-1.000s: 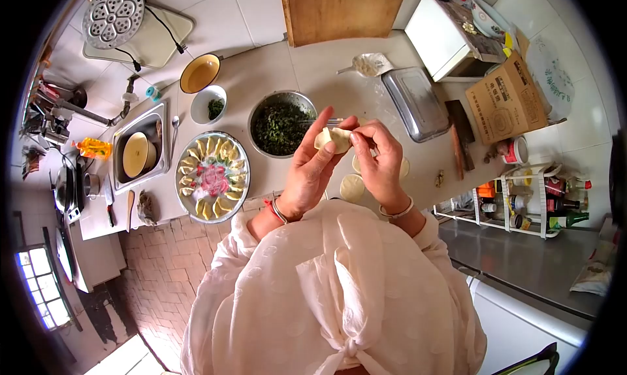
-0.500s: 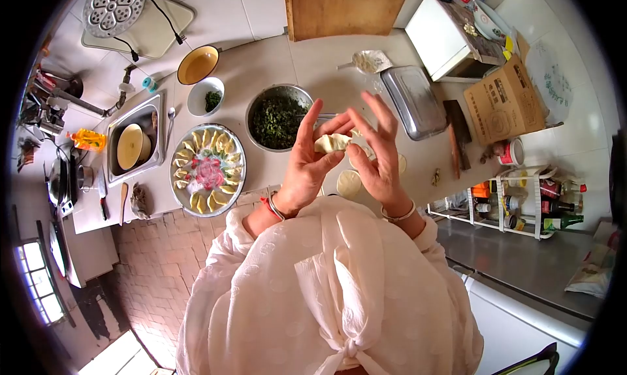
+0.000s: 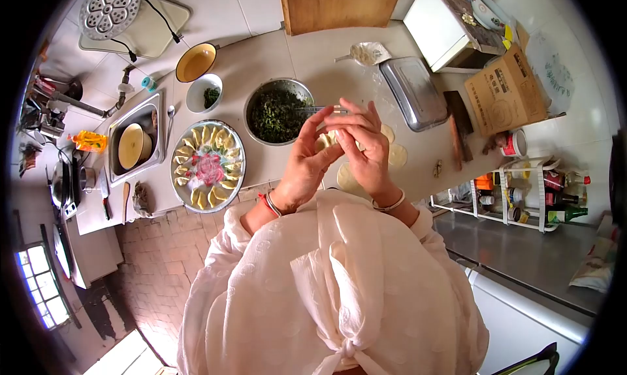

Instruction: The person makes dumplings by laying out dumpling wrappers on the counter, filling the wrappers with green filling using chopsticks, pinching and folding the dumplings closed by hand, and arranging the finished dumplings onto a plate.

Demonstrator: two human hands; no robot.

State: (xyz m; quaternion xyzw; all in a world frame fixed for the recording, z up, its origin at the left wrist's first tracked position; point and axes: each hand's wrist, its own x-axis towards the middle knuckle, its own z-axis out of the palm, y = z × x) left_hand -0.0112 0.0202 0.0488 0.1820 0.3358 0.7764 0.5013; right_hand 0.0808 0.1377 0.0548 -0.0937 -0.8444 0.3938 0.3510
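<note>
Between both hands is a pale dumpling [image 3: 322, 141], partly hidden by the fingers. My left hand [image 3: 305, 163] is closed on its left side. My right hand [image 3: 367, 154] presses on its right side, fingers bent over the top. Behind the hands stands a metal bowl [image 3: 248, 114] of chopped green filling, with a metal utensil lying in it. Flat round dough wrappers [image 3: 397, 155] lie on the counter beside and below my right hand. To the left, a round tray [image 3: 240, 154] carries several folded dumplings in a ring around its red floral centre.
A small white bowl [image 3: 193, 100] with greens and a yellow bowl [image 3: 196, 63] stand behind the tray. The sink [image 3: 159, 146] is at left. At right are a lidded metal container [image 3: 415, 94], a dark cleaver-like object [image 3: 459, 117], a cardboard box [image 3: 506, 97] and a bottle rack [image 3: 506, 195].
My right hand's raised fingers have come down over the dumpling, and the two hands are closer together. The view has shifted slightly.
</note>
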